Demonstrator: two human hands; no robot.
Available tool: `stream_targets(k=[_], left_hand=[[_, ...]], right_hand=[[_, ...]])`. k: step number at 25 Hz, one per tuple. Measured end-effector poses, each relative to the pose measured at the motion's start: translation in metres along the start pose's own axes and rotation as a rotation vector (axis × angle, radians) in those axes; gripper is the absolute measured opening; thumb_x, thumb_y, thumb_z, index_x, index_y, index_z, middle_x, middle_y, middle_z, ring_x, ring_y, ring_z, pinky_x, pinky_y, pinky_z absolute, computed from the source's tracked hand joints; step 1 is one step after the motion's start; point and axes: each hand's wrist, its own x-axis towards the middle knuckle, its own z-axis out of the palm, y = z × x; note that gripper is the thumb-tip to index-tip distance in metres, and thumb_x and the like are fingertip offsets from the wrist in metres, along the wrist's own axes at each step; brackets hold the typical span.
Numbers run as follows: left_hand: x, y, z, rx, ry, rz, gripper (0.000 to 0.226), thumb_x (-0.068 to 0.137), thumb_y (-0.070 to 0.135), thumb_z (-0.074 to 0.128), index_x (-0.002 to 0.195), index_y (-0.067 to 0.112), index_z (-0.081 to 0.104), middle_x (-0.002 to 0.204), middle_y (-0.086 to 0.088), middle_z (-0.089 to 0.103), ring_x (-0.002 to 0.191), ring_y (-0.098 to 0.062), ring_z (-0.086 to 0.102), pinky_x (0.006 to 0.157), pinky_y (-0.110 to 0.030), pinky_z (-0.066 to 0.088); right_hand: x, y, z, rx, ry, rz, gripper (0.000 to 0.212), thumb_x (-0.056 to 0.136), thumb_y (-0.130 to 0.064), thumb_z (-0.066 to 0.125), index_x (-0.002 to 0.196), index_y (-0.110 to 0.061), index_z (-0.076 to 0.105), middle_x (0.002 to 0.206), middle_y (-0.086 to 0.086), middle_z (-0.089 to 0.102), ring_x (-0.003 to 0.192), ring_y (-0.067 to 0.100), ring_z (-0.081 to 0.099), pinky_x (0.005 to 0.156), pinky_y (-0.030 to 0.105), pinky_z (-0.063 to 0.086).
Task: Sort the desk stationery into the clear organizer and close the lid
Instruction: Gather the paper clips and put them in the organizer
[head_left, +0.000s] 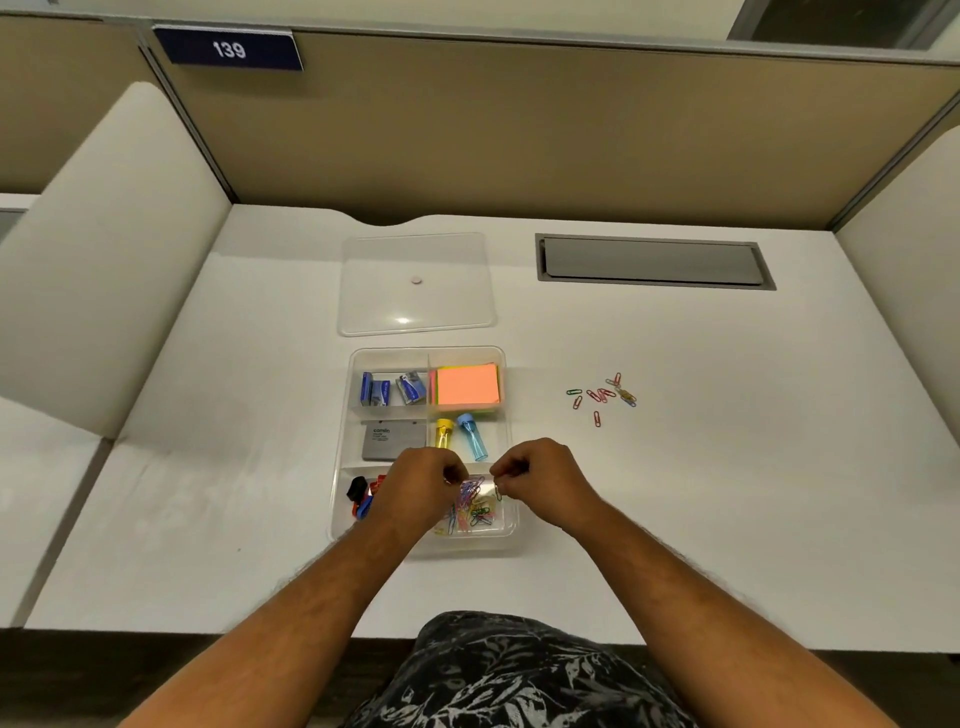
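Observation:
A clear organizer stands open on the white desk. Its compartments hold blue staple boxes, orange sticky notes, a grey box, a yellow tube, a blue tube, binder clips and coloured paper clips. My left hand and my right hand hover over the front right compartment, both pinching paper clips just above the pile. The clear lid lies flat behind the organizer.
Several loose paper clips lie on the desk to the right of the organizer. A grey cable hatch is set into the desk at the back right. Padded partition walls enclose the desk on three sides.

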Motion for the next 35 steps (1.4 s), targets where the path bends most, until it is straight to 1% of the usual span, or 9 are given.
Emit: stream_targets(k=[3, 8, 16, 18, 20, 23, 27, 32, 35], left_hand=[[0.005, 0.004, 0.002, 0.099, -0.013, 0.015, 0.017, 0.087, 0.029, 0.077, 0.103, 0.028, 0.078, 0.096, 0.008, 0.077, 0.085, -0.008, 0.067, 0.082, -0.028, 0.057], [0.015, 0.016, 0.001, 0.165, 0.006, -0.004, 0.016, 0.090, 0.031, 0.072, 0.105, 0.032, 0.078, 0.099, 0.010, 0.077, 0.088, -0.008, 0.068, 0.085, -0.030, 0.057], [0.081, 0.090, 0.050, -0.097, 0.008, 0.222, 0.030, 0.086, 0.014, 0.075, 0.112, 0.028, 0.071, 0.114, 0.009, 0.068, 0.099, -0.009, 0.064, 0.088, -0.030, 0.057], [0.108, 0.109, 0.069, -0.042, -0.017, 0.285, 0.040, 0.084, 0.013, 0.075, 0.121, 0.025, 0.068, 0.126, 0.006, 0.063, 0.111, -0.015, 0.062, 0.096, -0.035, 0.054], [0.133, 0.125, 0.086, 0.035, -0.077, 0.310, 0.059, 0.082, 0.011, 0.076, 0.136, 0.024, 0.059, 0.145, 0.002, 0.052, 0.130, -0.020, 0.052, 0.110, -0.034, 0.044], [0.166, 0.140, 0.105, 0.125, -0.136, 0.268, 0.081, 0.083, 0.013, 0.076, 0.154, 0.024, 0.039, 0.159, 0.000, 0.034, 0.141, -0.023, 0.036, 0.113, -0.033, 0.036], [0.194, 0.150, 0.111, 0.146, -0.080, 0.249, 0.081, 0.085, 0.010, 0.074, 0.154, 0.030, 0.038, 0.148, 0.002, 0.042, 0.127, -0.021, 0.049, 0.093, -0.026, 0.043], [0.202, 0.158, 0.117, 0.080, -0.057, 0.285, 0.051, 0.091, 0.019, 0.069, 0.140, 0.026, 0.056, 0.124, 0.005, 0.055, 0.103, -0.016, 0.059, 0.080, -0.028, 0.047], [0.206, 0.160, 0.118, 0.100, -0.059, 0.290, 0.018, 0.090, 0.024, 0.068, 0.108, 0.025, 0.070, 0.098, 0.008, 0.054, 0.084, -0.015, 0.058, 0.069, -0.031, 0.046]], right_hand=[[0.001, 0.008, -0.011, 0.210, -0.013, 0.061, 0.015, 0.076, -0.007, 0.087, 0.086, -0.013, 0.080, 0.075, 0.004, 0.078, 0.073, 0.019, 0.078, 0.079, 0.036, 0.065], [0.016, 0.027, -0.036, 0.512, -0.060, 0.099, 0.012, 0.086, 0.002, 0.076, 0.096, -0.003, 0.078, 0.088, 0.018, 0.077, 0.088, 0.032, 0.078, 0.083, 0.037, 0.065], [0.066, 0.086, -0.090, 0.318, 0.142, 0.134, 0.021, 0.079, -0.009, 0.074, 0.095, -0.022, 0.078, 0.087, -0.004, 0.078, 0.083, 0.017, 0.074, 0.092, 0.044, 0.060], [0.078, 0.103, -0.103, 0.131, 0.248, 0.082, 0.041, 0.077, -0.010, 0.081, 0.117, -0.018, 0.072, 0.108, -0.003, 0.071, 0.093, 0.016, 0.069, 0.096, 0.042, 0.056], [0.087, 0.120, -0.115, -0.141, 0.324, 0.086, 0.078, 0.076, -0.031, 0.087, 0.144, -0.017, 0.052, 0.133, 0.000, 0.053, 0.116, 0.020, 0.057, 0.099, 0.040, 0.055], [0.099, 0.132, -0.125, -0.371, 0.255, 0.201, 0.120, 0.064, -0.061, 0.088, 0.157, -0.016, 0.028, 0.144, 0.000, 0.034, 0.128, 0.025, 0.039, 0.094, 0.044, 0.055], [0.118, 0.136, -0.129, -0.389, 0.223, 0.088, 0.084, 0.078, -0.043, 0.086, 0.147, -0.018, 0.047, 0.128, 0.002, 0.047, 0.114, 0.025, 0.052, 0.088, 0.040, 0.056], [0.130, 0.131, -0.132, -0.368, 0.250, -0.009, 0.013, 0.090, -0.026, 0.072, 0.100, -0.017, 0.070, 0.089, 0.002, 0.053, 0.080, 0.023, 0.059, 0.066, 0.040, 0.052], [0.136, 0.128, -0.134, -0.399, 0.236, -0.006, 0.013, 0.094, -0.023, 0.062, 0.088, -0.015, 0.070, 0.080, -0.001, 0.049, 0.073, 0.022, 0.056, 0.061, 0.036, 0.044]])
